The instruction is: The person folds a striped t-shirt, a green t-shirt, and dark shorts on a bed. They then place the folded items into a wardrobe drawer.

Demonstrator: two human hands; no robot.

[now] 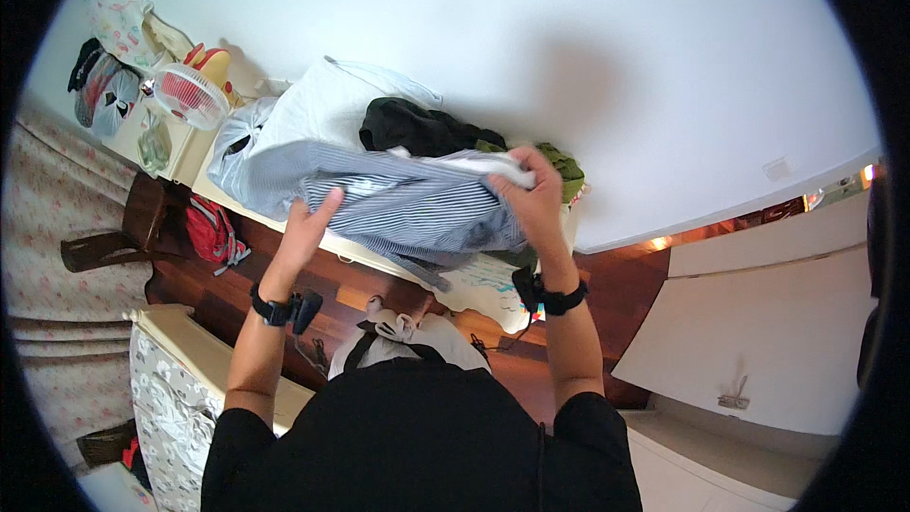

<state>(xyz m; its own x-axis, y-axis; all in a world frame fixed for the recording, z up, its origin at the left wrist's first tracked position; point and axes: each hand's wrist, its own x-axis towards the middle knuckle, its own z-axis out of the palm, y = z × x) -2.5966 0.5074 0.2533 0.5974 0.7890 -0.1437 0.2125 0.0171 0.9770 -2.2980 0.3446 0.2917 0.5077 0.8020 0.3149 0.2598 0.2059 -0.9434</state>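
Note:
A blue-and-white striped shirt (417, 213) lies bunched across the middle, partly lifted and blurred by motion. My right hand (533, 194) pinches its upper right part, where a white strip of cloth (493, 166) shows by the fingers. At the shirt's lower left edge is my left hand (308, 226), thumb raised and apart from the fingers, touching or very near the cloth. Behind the shirt lie a black garment (422, 128) and a pale blue-white cloth (327, 109). An olive-green garment (561, 169) sits just beyond my right hand.
A cream cabinet (355, 251) carries the clothes against the white wall. At far left are a small fan (188, 95) and plastic bags (116, 100). A wooden chair (142, 218) and red backpack (216, 232) stand below. Light panels (768, 322) fill the right side.

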